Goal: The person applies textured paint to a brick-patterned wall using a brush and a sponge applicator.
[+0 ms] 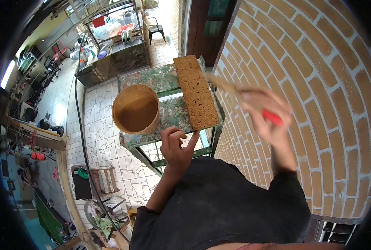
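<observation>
A long brown slab (196,93), its face porous and pitted with dark holes, lies on the green, paint-worn stand (173,112). At its near end is my left hand (177,148); the thumb touches the slab's edge, and the other fingers are loosely bent, apart from the thumb. My right hand (269,110), smeared by motion, is closed around a paintbrush (223,84) with a red handle end. The brush points left toward the slab's right edge; whether its bristles touch is too blurred to tell. A round bucket (135,109) of brown liquid stands left of the slab.
A wall with a tan brick pattern and pale joints (319,104) rises close on my right. A dark cable (79,104) hangs at left. Behind are a cluttered bench (114,58) and a black chair (154,29). Another chair (93,181) stands lower left.
</observation>
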Motion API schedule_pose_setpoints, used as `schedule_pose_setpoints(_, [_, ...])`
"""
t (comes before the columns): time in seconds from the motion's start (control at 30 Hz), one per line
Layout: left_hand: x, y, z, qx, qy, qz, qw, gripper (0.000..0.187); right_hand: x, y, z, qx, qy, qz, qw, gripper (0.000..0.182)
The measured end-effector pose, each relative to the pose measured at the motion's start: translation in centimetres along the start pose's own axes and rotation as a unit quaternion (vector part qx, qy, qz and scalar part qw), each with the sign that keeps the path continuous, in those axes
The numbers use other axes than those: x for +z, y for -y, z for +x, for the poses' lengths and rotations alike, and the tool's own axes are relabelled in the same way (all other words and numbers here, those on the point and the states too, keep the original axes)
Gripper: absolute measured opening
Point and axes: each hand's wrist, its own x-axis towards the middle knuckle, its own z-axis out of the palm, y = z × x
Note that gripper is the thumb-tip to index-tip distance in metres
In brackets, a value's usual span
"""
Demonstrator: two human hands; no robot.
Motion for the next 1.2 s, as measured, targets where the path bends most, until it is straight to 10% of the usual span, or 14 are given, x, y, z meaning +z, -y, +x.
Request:
schedule_pose_setpoints(0.27, [-0.1,0.0,0.0,-0.004,-0.008,0.011,1.000,0.047,7.1,-7.1,3.9,-0.016,0.034,0.028,0.999,0.019])
schedule_pose_setpoints(0.63, [-0.2,0.3,0.2,0.004,0.010,-0.009,1.000,0.045,-1.9,3.7,-2.6,-0.070,0.239,0.033,0.968,0.026])
schedule_pose_setpoints(0.9, [0.0,0.2,0.2,0.005,0.001,-0.006,1.000,0.047,-0.2,0.7,0.8,0.001,0.014,0.013,1.000,0.023])
schedule_pose_setpoints(1.2, [-0.1,0.0,0.3,0.020,-0.010,0.013,1.000,0.046,8.0,-4.1,5.4,-0.088,0.115,0.016,0.989,0.019])
